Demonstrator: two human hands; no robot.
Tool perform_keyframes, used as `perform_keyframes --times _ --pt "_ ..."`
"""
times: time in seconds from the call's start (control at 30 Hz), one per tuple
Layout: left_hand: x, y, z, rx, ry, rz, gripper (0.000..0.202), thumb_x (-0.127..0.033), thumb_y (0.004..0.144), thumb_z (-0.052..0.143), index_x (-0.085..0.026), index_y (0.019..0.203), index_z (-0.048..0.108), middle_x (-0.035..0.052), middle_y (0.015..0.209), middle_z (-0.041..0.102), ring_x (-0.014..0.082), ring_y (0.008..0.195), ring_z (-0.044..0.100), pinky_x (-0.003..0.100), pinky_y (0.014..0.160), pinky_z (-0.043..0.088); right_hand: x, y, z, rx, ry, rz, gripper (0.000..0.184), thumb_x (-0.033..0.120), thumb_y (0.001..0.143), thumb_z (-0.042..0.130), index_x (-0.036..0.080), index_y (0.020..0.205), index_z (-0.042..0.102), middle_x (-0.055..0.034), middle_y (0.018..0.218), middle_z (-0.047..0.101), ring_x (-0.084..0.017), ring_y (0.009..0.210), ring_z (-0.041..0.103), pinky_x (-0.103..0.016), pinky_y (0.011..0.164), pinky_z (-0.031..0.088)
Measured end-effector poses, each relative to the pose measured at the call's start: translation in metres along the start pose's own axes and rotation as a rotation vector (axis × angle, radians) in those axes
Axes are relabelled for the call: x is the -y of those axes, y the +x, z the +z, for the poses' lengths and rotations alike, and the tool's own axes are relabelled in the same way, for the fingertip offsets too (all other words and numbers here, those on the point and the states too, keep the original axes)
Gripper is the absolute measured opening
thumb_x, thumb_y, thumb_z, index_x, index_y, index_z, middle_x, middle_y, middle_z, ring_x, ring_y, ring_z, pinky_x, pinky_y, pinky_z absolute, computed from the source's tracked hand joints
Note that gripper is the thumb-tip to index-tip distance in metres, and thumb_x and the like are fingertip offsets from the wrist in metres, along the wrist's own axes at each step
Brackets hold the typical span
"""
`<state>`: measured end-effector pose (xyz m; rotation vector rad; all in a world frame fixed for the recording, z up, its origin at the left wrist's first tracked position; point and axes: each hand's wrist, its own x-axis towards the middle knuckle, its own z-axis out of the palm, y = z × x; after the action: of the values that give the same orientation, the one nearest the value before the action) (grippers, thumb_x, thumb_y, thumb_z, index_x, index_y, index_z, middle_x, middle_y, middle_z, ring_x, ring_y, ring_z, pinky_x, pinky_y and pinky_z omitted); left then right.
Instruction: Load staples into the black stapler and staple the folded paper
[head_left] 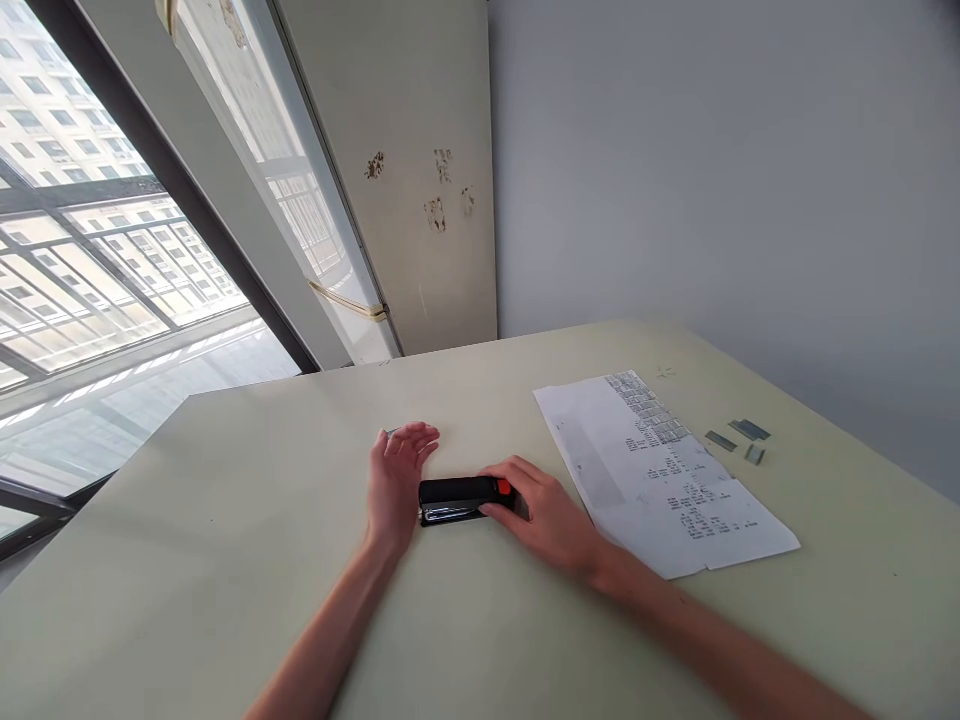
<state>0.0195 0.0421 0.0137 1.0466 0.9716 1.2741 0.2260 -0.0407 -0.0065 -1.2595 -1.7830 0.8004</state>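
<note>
A black stapler (457, 490) with a red part at its right end lies sideways on the table. My right hand (544, 510) is closed around that red end, thumb at the near side and fingers over the top. My left hand (400, 470) stands on edge just beyond the stapler's left end, fingers loosely apart and slightly curled, holding nothing I can see. Whether its palm touches the stapler I cannot tell. Behind its fingertips shows a bit of something small and bluish (391, 432), mostly hidden.
Printed white paper sheets (592, 455) lie right of the stapler. Several small grey metal strips, probably staples (750, 429), lie farther right. The pale table (225, 560) meets a grey wall (712, 170) on the right; a fridge (427, 120) and a window (97, 200) stand beyond its far and left edges.
</note>
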Motion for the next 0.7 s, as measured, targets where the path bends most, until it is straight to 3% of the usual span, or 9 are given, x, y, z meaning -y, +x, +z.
perform_keyframes --times 0.07,0.17,0.27,0.33,0.4,0.5,0.7 --pt "-0.004 -0.003 -0.013 0.096 0.171 0.084 0.042 -0.053 0.099 0.043 -0.021 0.101 0.069 0.0122 0.117 0.072 0.0308 0.123 0.064 0.047 0.109 0.049 0.0 0.0 0.0 -0.005 0.002 0.003 0.022 0.029 0.101 0.062 0.029 0.123 0.063 -0.0044 0.12 0.068 -0.023 0.108 0.066 -0.04 0.095 0.056" --pt "-0.01 -0.015 -0.036 0.334 0.441 0.111 0.04 -0.054 0.094 0.056 -0.024 0.116 0.07 0.0108 0.123 0.071 0.0323 0.121 0.064 0.045 0.104 0.051 0.0 -0.001 0.001 -0.011 0.004 0.002 0.021 0.031 0.101 0.061 0.03 0.123 0.061 -0.0042 0.12 0.068 -0.023 0.11 0.066 -0.041 0.098 0.055" --pt "-0.012 -0.027 -0.049 0.472 0.732 0.106 0.056 -0.049 0.08 0.08 -0.031 0.13 0.064 0.0088 0.128 0.07 0.033 0.119 0.065 0.044 0.101 0.053 0.0 -0.002 0.001 -0.011 0.008 0.003 0.021 0.03 0.102 0.06 0.03 0.123 0.06 -0.0042 0.12 0.068 -0.022 0.11 0.067 -0.04 0.097 0.056" --pt "-0.01 -0.03 -0.049 0.475 0.908 0.157 0.057 -0.049 0.077 0.084 -0.032 0.129 0.066 0.0079 0.123 0.07 0.0325 0.115 0.066 0.044 0.1 0.052 0.0 -0.003 0.0 -0.005 0.011 0.003 0.022 0.03 0.102 0.059 0.03 0.124 0.059 -0.0045 0.121 0.067 -0.022 0.11 0.067 -0.04 0.097 0.057" --pt "-0.009 -0.028 -0.047 0.447 1.02 0.219 0.045 -0.052 0.081 0.079 -0.03 0.119 0.07 0.0073 0.115 0.072 0.0312 0.108 0.066 0.044 0.096 0.053 -0.001 -0.004 -0.002 -0.011 0.005 -0.002 0.028 0.03 0.101 0.06 0.031 0.129 0.057 -0.0048 0.126 0.066 -0.022 0.112 0.067 -0.041 0.099 0.057" --pt "-0.007 -0.018 -0.048 0.396 1.081 0.291 0.033 -0.055 0.087 0.072 -0.028 0.106 0.074 0.0074 0.109 0.072 0.0294 0.102 0.066 0.041 0.092 0.053 -0.002 -0.006 -0.007 -0.062 -0.034 -0.011 0.036 0.033 0.101 0.06 0.032 0.135 0.051 -0.0058 0.134 0.063 -0.022 0.11 0.068 -0.043 0.099 0.058" --pt "-0.009 0.009 -0.071 0.223 1.182 0.345 0.038 -0.061 0.088 0.066 -0.026 0.101 0.073 0.0061 0.093 0.07 0.0285 0.091 0.064 0.039 0.083 0.053 -0.005 -0.005 -0.026 -0.153 -0.158 -0.016 0.031 0.035 0.105 0.051 0.033 0.135 0.051 -0.0061 0.137 0.062 -0.024 0.117 0.065 -0.043 0.097 0.059"
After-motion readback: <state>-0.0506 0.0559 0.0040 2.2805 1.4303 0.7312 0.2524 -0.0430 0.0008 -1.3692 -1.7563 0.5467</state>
